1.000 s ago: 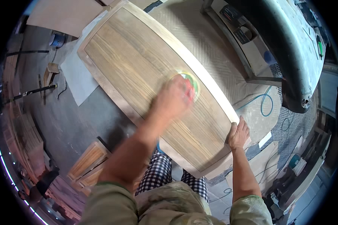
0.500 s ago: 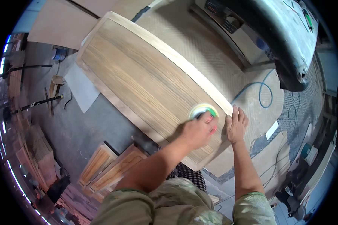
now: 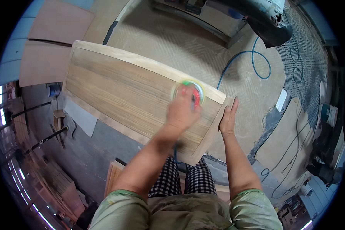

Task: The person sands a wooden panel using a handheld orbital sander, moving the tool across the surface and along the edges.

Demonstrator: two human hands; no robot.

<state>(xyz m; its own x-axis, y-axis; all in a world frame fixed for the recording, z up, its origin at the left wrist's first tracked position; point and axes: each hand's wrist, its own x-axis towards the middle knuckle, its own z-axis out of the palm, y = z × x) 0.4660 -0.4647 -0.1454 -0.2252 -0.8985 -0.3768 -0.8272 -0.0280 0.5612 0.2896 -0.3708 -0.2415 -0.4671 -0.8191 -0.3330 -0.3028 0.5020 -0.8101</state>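
A long wooden panel with a paler frame lies slanting before me. My left hand is closed over a round sander with red and green parts. The sander sits on the panel near its right end, close to the far frame strip. Both hand and tool are smeared by motion. At the panel's right end edge rests my right hand, fingers stretched out along the side. It holds no tool.
A blue hose loops over the floor covering beyond the panel. A workbench stands at the far side. Pinkish boards lie at the far left, near a blue can. Dark cords trail across a brown sheet at right.
My left hand has moved the sander from near the panel's right end toward the far frame strip. My right hand has slid down onto the end edge. The whole view has shifted.
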